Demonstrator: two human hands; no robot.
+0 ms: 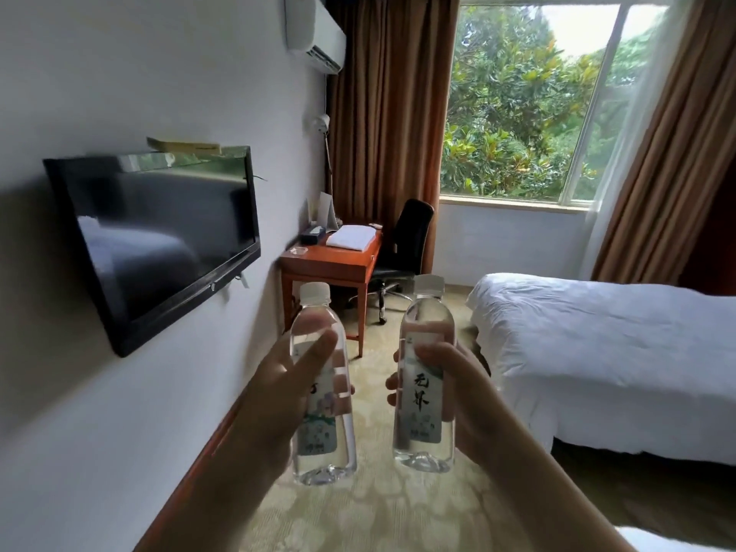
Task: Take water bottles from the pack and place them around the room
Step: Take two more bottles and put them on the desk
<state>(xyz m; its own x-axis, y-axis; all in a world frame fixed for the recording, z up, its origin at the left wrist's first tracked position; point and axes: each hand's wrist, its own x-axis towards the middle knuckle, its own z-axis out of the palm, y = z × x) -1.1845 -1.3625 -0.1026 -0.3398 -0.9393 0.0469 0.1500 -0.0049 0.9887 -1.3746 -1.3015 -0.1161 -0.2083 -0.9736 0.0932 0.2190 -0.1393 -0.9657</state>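
Carrying two clear plastic water bottles with white caps and pale printed labels, the person stands in a hotel room facing the far corner; the left hand (275,396) has its fingers (318,346) wrapped and clamped round the left clear water bottle (322,396), and the right hand (458,392) has its fingers closed tight round the right clear water bottle (424,376). Both bottles are held upright in the air, caps up, long axes near vertical, just beside each other but apart, above the patterned carpet. Neither is set down yet, so the step in hand looks to be the carry toward a resting place. The likeliest spot is the reddish-brown wooden desk surface (338,258), which lies straight ahead and beyond the bottles, against the left wall under the black wall-mounted television (159,237), with a folded white towel (350,237) on it and a black office chair (402,241) beside. The left hand is on the desk's side and so seems the nearer one to reach it, while the bed with white bedding (597,352) lies to the right, closer to the right hand
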